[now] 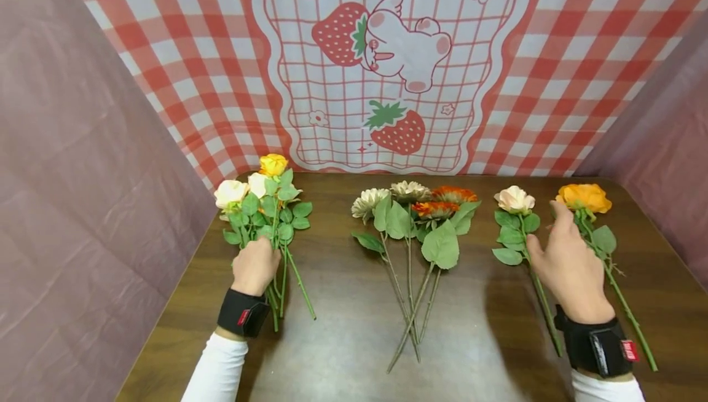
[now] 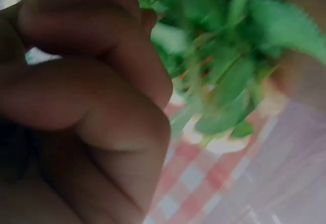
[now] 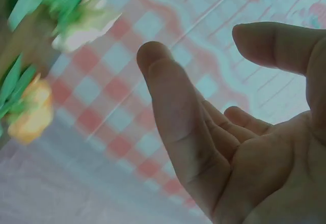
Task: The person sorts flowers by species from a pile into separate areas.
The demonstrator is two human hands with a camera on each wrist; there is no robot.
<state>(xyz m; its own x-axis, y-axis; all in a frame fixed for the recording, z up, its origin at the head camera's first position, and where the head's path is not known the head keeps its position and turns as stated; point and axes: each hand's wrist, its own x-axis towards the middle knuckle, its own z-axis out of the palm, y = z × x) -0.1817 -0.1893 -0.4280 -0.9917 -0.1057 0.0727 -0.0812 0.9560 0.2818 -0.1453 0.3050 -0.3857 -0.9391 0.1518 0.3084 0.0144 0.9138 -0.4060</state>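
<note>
At the left of the head view my left hand (image 1: 256,265), fingers curled, grips a bunch of artificial roses (image 1: 269,205) by the stems. Cream and yellow blooms top this bunch, and some stems splay out below the hand. In the left wrist view the curled fingers (image 2: 122,107) stand before blurred green leaves; the grip itself is partly hidden. My right hand (image 1: 572,267) hovers between a pale pink rose (image 1: 515,200) and an orange rose (image 1: 585,198), holding nothing. Its thumb and fingers are spread apart in the right wrist view.
Several artificial flowers with cream blooms (image 1: 371,204) and orange blooms (image 1: 455,195) lie mid-table, stems crossing. The brown wooden table (image 1: 343,303) meets a red checked strawberry cloth (image 1: 387,70) at the back. Pinkish curtains (image 1: 99,174) hang at both sides.
</note>
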